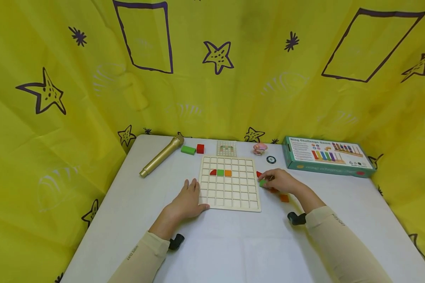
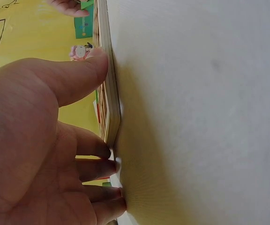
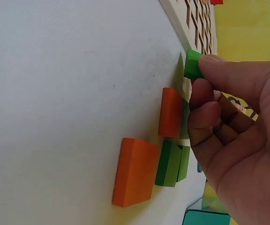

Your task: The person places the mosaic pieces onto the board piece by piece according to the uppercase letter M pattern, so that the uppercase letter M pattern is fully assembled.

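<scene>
A pale wooden grid board [image 1: 233, 196] lies flat mid-table. In its upper cells sit a red rounded piece [image 1: 213, 172], a green square block [image 1: 220, 173] and an orange square block [image 1: 228, 173] in one row. My left hand [image 1: 185, 200] rests at the board's lower left corner, thumb on its edge, the other fingers spread along the side. Beside the board's right edge, my right hand [image 1: 279, 180] pinches a small green block [image 3: 192, 64] between thumb and fingers. Below that hand lie orange blocks [image 3: 137, 171] and green blocks [image 3: 168, 161] on the table.
Behind the board lies a small pattern card [image 1: 226, 148]. A green block [image 1: 188, 150], a red block [image 1: 200, 148] and a gold microphone [image 1: 161, 156] are at the back left. A pink figurine [image 1: 260, 148], a round dark disc [image 1: 271, 159] and a game box [image 1: 327, 156] stand back right.
</scene>
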`<action>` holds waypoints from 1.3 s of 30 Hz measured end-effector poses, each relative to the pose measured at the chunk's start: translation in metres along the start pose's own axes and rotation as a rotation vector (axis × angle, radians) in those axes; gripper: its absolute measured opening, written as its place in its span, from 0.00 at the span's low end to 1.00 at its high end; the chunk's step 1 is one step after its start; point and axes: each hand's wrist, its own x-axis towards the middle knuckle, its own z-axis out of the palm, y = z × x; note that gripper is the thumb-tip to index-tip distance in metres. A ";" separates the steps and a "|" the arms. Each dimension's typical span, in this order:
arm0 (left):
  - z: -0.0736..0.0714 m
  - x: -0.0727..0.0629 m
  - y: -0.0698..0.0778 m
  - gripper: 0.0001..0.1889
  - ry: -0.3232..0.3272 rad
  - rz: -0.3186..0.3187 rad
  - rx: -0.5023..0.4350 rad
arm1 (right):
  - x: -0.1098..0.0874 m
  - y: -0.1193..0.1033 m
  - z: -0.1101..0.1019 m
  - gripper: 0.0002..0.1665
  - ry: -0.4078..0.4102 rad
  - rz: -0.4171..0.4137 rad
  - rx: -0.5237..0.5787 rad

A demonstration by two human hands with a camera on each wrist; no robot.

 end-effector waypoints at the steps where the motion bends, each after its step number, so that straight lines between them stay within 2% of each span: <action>1: 0.000 0.000 0.000 0.51 0.002 0.001 -0.002 | 0.001 0.000 0.000 0.12 0.003 -0.005 0.008; 9: 0.001 0.000 0.000 0.50 0.002 0.000 0.002 | 0.011 -0.010 -0.002 0.10 0.063 -0.025 0.023; 23: 0.004 0.003 -0.004 0.50 0.018 0.020 -0.004 | 0.029 -0.027 0.005 0.10 0.095 -0.035 0.093; 28: 0.004 0.002 -0.004 0.50 0.012 0.010 -0.005 | 0.038 -0.029 0.010 0.11 0.090 -0.002 0.161; 39: 0.002 0.002 -0.002 0.50 0.012 0.012 0.006 | 0.056 -0.040 0.022 0.11 0.079 0.002 0.293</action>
